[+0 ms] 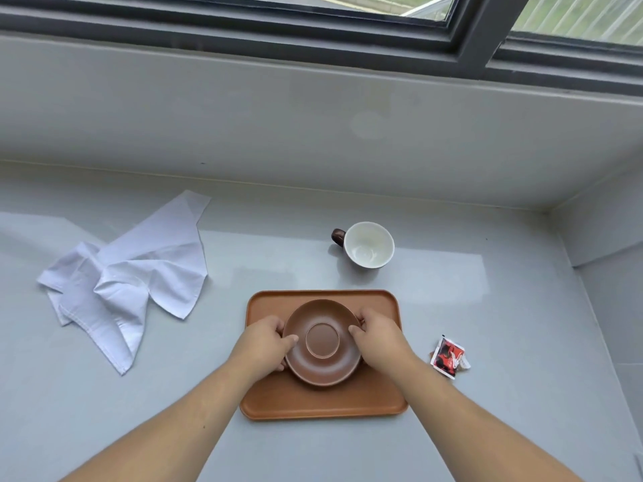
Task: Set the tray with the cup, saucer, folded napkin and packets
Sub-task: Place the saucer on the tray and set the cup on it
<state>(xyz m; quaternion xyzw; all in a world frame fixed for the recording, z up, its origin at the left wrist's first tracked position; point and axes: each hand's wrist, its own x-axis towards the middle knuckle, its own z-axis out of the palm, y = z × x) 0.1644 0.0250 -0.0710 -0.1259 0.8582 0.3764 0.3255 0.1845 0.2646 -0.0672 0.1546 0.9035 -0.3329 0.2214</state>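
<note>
The grey counter [452, 290] ran back to a low wall under the window, with a side wall closing it off at the right, so free room lay mostly to the left and toward the person. The white cloth napkin [128, 276] lay crumpled and unfolded at the left, well apart from everything else; it would probably need flattening there before it could go on board. The brown rectangular tray [313, 401] sat in the middle near the front edge, its raised rim bare along the near side and the far corners. Over its far half the brown saucer [323, 342] was held from both sides: the left hand [264, 346] closed on the left rim, thumb on top, and the right hand [381, 337] closed on the right rim likewise, a two-sided hold that likely served to centre it. Whether the saucer rested on the tray or hung just above, I could not tell. The white-lined cup [368, 245] stood upright beyond the tray, handle to the left, an easy reach. The red-and-black packets [447, 356] lay just right of the tray, near its rim.
</note>
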